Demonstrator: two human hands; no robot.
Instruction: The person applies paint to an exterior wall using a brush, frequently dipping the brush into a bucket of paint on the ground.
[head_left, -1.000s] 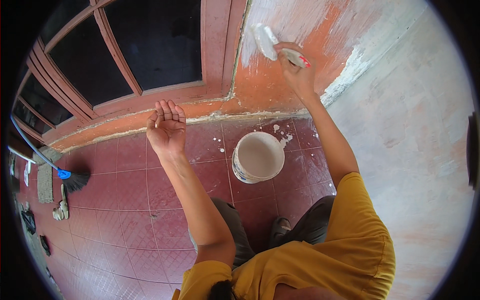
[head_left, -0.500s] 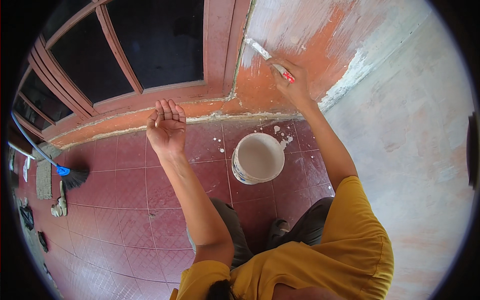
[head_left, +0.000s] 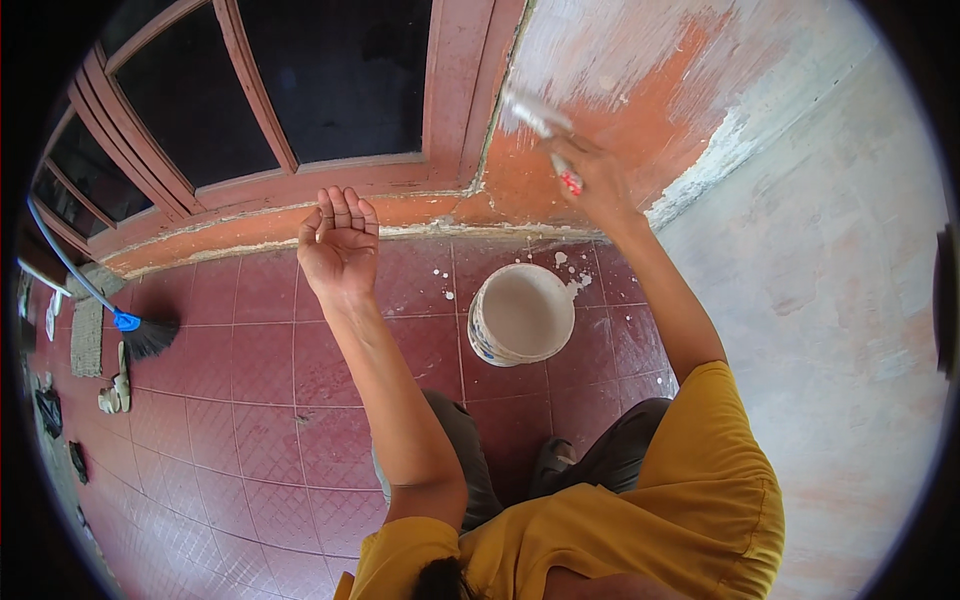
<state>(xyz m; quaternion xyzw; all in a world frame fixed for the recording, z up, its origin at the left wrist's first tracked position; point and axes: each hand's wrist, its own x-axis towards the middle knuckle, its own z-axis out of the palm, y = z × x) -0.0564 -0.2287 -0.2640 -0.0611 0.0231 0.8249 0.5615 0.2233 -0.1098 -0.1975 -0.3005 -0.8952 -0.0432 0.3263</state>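
My right hand (head_left: 592, 178) is closed round the handle of a paintbrush (head_left: 540, 115), whose white-coated head is blurred by motion at the orange wall (head_left: 600, 135). Streaky white paint covers the upper part of that wall, beside the window frame. Palm up and holding nothing, my left hand (head_left: 342, 245) hovers over the floor in front of the window, its fingers stretched out and slightly curled. Between my arms stands a paint bucket (head_left: 478, 335) on the tiles, with whitish paint inside.
A red-brown window frame (head_left: 440, 100) with dark panes fills the far left. White drips spot the red tiled floor (head_left: 270, 430) round the bucket. A broom (head_left: 140, 335), a mat (head_left: 87, 340) and sandals (head_left: 118, 385) lie at the left. A pale, patchy wall (head_left: 800, 300) rises on the right.
The brush head has turned in my right hand's grip and now blurs beside the window frame. My left hand stays palm up. The whole view has shifted slightly.
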